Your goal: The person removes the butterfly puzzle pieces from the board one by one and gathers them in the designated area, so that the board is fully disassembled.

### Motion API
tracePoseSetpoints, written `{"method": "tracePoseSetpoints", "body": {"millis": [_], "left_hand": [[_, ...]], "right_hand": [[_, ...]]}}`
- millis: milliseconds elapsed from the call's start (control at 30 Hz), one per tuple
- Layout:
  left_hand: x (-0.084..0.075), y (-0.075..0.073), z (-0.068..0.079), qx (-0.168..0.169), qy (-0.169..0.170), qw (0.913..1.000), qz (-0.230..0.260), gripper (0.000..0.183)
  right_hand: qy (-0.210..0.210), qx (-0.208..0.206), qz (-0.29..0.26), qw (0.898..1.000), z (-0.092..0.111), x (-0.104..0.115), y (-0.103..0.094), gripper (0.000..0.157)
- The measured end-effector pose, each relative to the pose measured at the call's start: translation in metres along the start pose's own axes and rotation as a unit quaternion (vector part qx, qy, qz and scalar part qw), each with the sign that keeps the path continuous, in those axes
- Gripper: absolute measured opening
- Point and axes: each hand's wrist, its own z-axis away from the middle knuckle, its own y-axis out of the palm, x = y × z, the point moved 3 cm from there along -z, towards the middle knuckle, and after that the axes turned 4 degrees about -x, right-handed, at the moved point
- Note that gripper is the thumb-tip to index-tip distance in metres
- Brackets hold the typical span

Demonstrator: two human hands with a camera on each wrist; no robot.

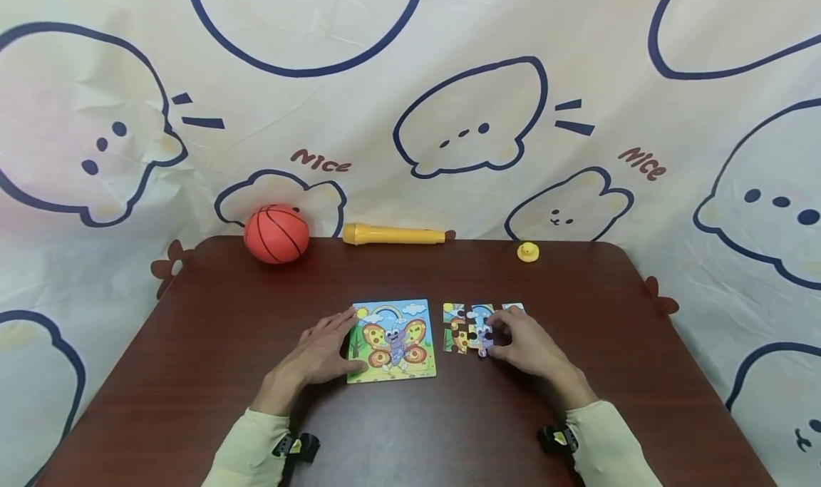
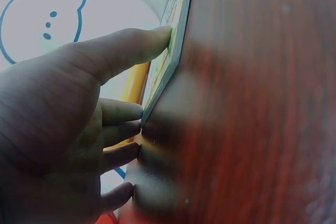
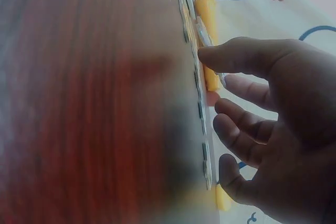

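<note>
A square butterfly-picture puzzle board (image 1: 395,341) lies flat on the table. My left hand (image 1: 327,348) is at its left side, thumb resting on the lower left corner and the other fingers, nearly straight, along the left edge. To the right of the board lie several jigsaw pieces (image 1: 455,323) in a loose group. Over that group, my right hand (image 1: 529,341) pinches one puzzle piece (image 3: 203,30) between thumb and index finger; the piece looks tilted up in the right wrist view. The hand partly hides the pieces at the group's right.
Along the back edge of the brown table (image 1: 398,444) are a red toy basketball (image 1: 276,234), a yellow toy microphone (image 1: 394,235) and a small yellow rubber duck (image 1: 528,252). Behind the table hangs a printed cloth (image 1: 372,116).
</note>
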Motion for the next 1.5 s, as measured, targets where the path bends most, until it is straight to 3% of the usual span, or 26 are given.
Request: {"method": "tracePoseSetpoints", "body": {"millis": [467,800,1167,1500], "left_hand": [[-0.001,-0.001,0.001,0.002,0.002,1.0,0.003,0.093],[-0.001,0.001,-0.001,0.001,0.001,1.0,-0.001,0.094],[-0.001,0.0,-0.001,-0.003,0.008,1.0,0.0,0.093],[0.0,0.0,0.0,-0.002,0.015,0.9999,0.003,0.092]], "right_hand": [[0.012,0.038,0.019,0.999,0.001,-0.012,-0.002,0.037],[0.026,0.042,0.005,0.999,0.003,-0.014,-0.002,0.037],[0.009,-0.003,-0.016,1.0,-0.004,0.009,0.006,0.04],[-0.03,-0.006,-0.036,0.999,-0.008,0.032,0.02,0.038]]}}
